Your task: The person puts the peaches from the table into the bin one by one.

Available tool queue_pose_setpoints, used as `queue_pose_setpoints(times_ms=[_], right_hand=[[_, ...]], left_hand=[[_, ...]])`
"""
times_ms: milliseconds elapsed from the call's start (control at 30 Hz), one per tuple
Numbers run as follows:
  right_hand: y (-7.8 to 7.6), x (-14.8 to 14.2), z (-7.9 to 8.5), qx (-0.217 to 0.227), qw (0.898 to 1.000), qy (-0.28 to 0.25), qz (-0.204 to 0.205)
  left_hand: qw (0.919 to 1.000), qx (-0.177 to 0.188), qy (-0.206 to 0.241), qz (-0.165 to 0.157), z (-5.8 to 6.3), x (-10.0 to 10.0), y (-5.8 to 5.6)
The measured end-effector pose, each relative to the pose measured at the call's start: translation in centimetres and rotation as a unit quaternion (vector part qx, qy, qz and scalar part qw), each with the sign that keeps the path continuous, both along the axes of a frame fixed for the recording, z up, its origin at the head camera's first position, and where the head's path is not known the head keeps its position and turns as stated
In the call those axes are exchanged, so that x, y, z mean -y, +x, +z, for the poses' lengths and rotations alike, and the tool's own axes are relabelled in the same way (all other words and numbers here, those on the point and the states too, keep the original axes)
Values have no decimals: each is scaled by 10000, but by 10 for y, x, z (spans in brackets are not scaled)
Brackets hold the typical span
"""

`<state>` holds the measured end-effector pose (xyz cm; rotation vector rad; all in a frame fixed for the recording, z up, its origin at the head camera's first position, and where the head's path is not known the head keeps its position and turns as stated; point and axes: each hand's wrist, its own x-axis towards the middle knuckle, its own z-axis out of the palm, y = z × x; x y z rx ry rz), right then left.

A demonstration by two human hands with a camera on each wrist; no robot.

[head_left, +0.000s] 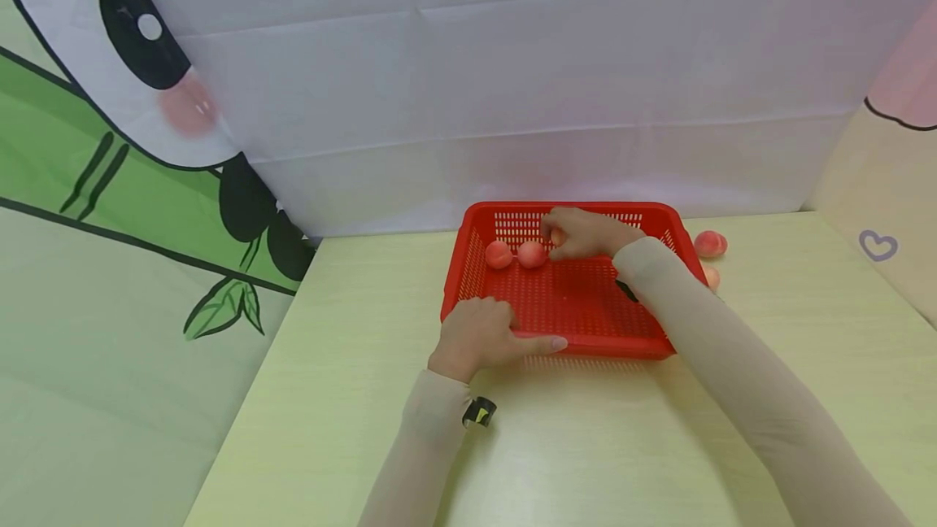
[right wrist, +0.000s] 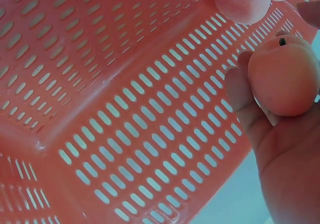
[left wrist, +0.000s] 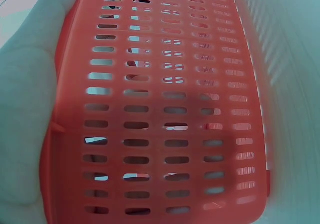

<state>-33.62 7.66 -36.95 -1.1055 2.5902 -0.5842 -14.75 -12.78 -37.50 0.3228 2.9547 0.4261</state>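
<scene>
A red plastic basket (head_left: 564, 345) with slotted walls stands on the table. My left hand (head_left: 479, 336) grips its rim at the near left corner, the thumb lying along the front edge; the left wrist view shows that hand (left wrist: 25, 109) beside the slotted wall. Inside the basket, my right hand (head_left: 586, 233) holds a peach (right wrist: 285, 76) with a small dark stem mark, near the far wall. Two pinkish peaches, one (head_left: 499, 254) to the left and one (head_left: 531, 254) nearer the right hand, sit side by side on the basket floor.
Outside the basket's right wall lie a red-pink peach (head_left: 710, 244) and a paler one (head_left: 712, 276), partly hidden by the basket and right sleeve. A white cloth backdrop (head_left: 549, 88) hangs behind the pale table (head_left: 351, 397), with printed cartoon panels at both sides.
</scene>
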Motion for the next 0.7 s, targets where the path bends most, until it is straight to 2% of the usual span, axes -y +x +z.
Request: queue_pose_setpoints(times_ms=[333,700], right_hand=[[0,0,-5,289,9996,6,-1],[4,4,-4,469,9986,-128,189]], left_hand=[[10000,1,0,-4,1,0,1],[10000,53,33,26,1,0,0]])
